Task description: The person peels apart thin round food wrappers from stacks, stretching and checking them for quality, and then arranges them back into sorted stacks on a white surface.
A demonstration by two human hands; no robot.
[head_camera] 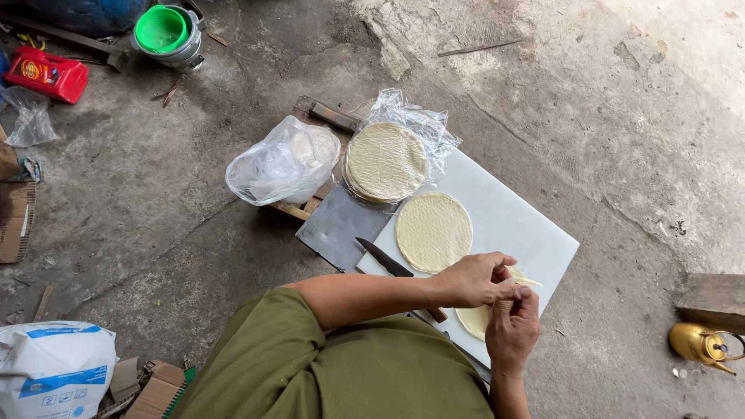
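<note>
From the head camera, looking down, both hands meet over a white board (528,233) on the concrete floor. The left hand (473,279) and the right hand (512,326) pinch one thin, pale round sheet (475,318) between their fingertips. Most of that sheet is hidden under the hands, so its full shape is hard to see. A thin strip sticks out of it toward the right. The person's face and legs are cut off; only a green sleeve and body show.

One more round sheet (433,231) lies flat on the board, just above the hands. It is cream coloured with a fine criss-cross pattern. A stack of the same sheets (386,161) sits on crinkly clear wrap beyond it; how many are in the stack is too hard to count.

One knife (384,258) lies at the board's left edge, its handle partly under the left arm. One white plastic bag (283,163) sits to the left. There is also one green bowl (161,29), one red box (46,74), one gold kettle (698,343) cut off at the right edge, and one white sack (54,368).
</note>
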